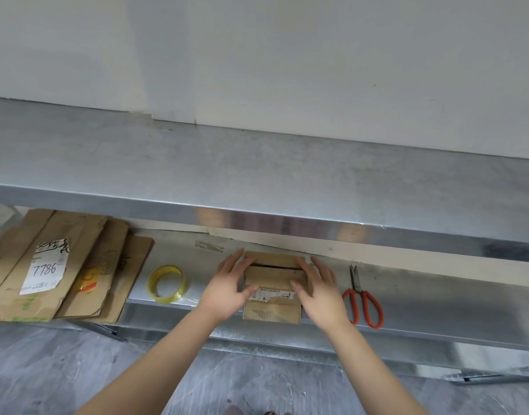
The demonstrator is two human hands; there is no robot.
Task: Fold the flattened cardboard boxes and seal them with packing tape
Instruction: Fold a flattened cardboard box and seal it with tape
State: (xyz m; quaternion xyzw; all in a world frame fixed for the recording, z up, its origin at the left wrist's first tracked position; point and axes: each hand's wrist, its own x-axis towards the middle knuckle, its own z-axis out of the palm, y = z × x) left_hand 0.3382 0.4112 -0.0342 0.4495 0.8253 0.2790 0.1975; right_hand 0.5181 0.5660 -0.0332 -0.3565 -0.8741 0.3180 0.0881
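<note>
Small brown cardboard box [275, 280] sits on the lower grey metal shelf [437, 301], top flaps nearly shut. Left hand [227, 287] and right hand [320, 290] flank it, fingers straight, pressing inward, probably keeping the flaps down for taping. Yellow tape roll [167, 283] lies near.

The small box [273, 280] is plain brown cardboard with a torn white label [270, 294] printed in black, and the tape roll [167, 283] is a translucent yellow. The scissors [363, 304] have orange-red handles and dark blades. The flattened boxes [86, 265] are the same brown, one with a white sticker [44, 266] handwritten 7786 in black, others with red-orange and green print, against a silver-grey shelf [257, 163], mottled grey floor [47, 369] and white wall [287, 55].
</note>
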